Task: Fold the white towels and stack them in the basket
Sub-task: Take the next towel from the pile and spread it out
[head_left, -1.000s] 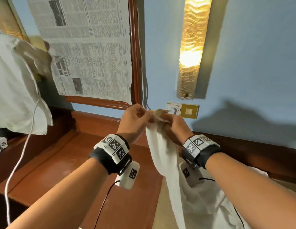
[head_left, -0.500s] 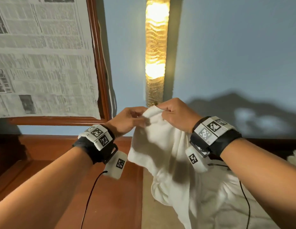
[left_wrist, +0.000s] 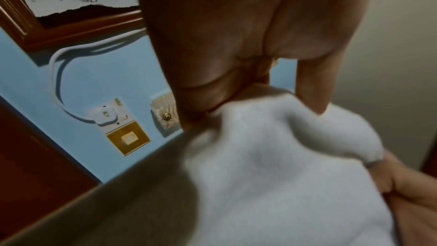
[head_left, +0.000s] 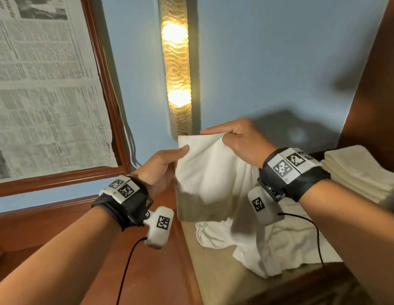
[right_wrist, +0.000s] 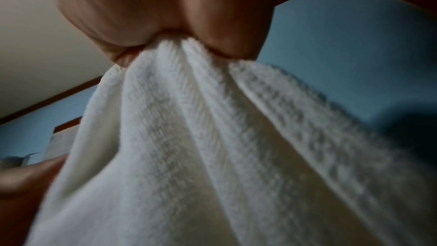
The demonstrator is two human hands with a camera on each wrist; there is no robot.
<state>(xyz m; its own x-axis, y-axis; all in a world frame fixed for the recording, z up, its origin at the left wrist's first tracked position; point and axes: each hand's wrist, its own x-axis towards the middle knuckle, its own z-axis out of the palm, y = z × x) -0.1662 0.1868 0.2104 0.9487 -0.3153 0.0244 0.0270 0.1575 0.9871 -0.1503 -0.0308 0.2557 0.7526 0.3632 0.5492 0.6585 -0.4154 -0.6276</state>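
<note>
the white towel hangs in the air in front of the blue wall, above the pale worktop, held up by its top edge. the right hand pinches the edge between thumb and curled fingers, and the right wrist view shows the cloth bunched into ridges right at that pinch. the left hand holds the left side of the same towel, thumb on the front and fingers behind it. the lower part of the towel drapes down onto a rumpled heap of white cloth lying on the worktop; where one ends and the other begins is hard to tell.

the step in hand looks like opening the towel out for its first fold. to do it well, the hands should probably slide apart along the top edge until each holds a corner and the bunching under the right hand is pulled flat, then lift so the bottom hem clears the heap and hangs straight. folding while the edge is gathered would likely give a crooked fold.

no basket shows in any view. at the right edge sits a stack of folded towels, neatly layered; what it rests on or in cannot be seen.
</note>
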